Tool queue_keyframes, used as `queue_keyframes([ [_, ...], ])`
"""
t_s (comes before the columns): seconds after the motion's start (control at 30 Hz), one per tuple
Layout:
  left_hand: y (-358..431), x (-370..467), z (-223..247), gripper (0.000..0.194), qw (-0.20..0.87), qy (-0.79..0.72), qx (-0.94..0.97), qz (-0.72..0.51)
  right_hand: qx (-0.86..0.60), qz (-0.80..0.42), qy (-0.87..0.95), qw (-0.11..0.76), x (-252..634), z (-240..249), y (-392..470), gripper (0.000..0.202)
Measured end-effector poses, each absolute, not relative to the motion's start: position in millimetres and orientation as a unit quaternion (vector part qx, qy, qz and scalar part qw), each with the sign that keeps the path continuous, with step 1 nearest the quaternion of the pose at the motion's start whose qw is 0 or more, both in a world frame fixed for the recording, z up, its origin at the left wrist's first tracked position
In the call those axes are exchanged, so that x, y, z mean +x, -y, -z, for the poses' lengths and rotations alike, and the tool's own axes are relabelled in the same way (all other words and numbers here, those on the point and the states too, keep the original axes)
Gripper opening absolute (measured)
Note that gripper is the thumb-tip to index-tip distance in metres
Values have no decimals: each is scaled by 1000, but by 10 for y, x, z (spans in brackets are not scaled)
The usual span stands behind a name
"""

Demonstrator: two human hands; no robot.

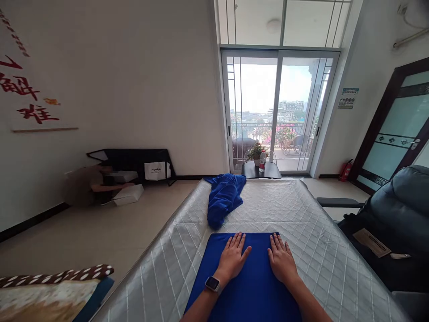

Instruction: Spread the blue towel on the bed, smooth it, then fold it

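Note:
Smooth blue fabric (256,286) lies flat in front of me on a quilted, silvery-white table cover (268,197). My left hand (233,256) rests palm down on the fabric near its far left corner, fingers stretched out; a watch is on that wrist. Toward the far right corner, my right hand (281,259) also presses flat, its fingers extended and close to the edge. Neither hand grips anything. Just beyond the far left corner lies a crumpled blue cloth (224,199). How the flat fabric is layered cannot be made out.
A small black table (246,170) past the far end holds a potted plant (256,151) and a bottle (262,162). A dark armchair (402,205) stands at right. At left, a blurred person (82,185) is low beside a white box (129,195). Patterned bedding (50,295) lies at lower left.

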State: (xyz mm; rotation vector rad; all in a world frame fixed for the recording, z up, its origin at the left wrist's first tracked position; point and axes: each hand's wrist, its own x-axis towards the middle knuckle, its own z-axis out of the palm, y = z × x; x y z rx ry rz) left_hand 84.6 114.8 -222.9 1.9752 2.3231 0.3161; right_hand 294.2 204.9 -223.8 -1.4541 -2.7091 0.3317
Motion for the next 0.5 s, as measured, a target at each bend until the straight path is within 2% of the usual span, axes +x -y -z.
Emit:
queue_keyframes([
  [0.17,-579,69,2228,77,36,-830,552,-66,-467,-113,876,33,2966,2236,-2023,63],
  [0.33,-223,-131,2165,74,50,-841,528,-105,-456,-85,883,67,2950,2278,-2034,64],
  [0.4,-193,-110,2133,71,39,-832,533,-148,-445,-72,885,120,3010,2127,-2090,64],
  [0.5,-193,-98,2109,69,21,-821,536,-195,-416,-50,861,287,3317,1672,-2219,65],
])
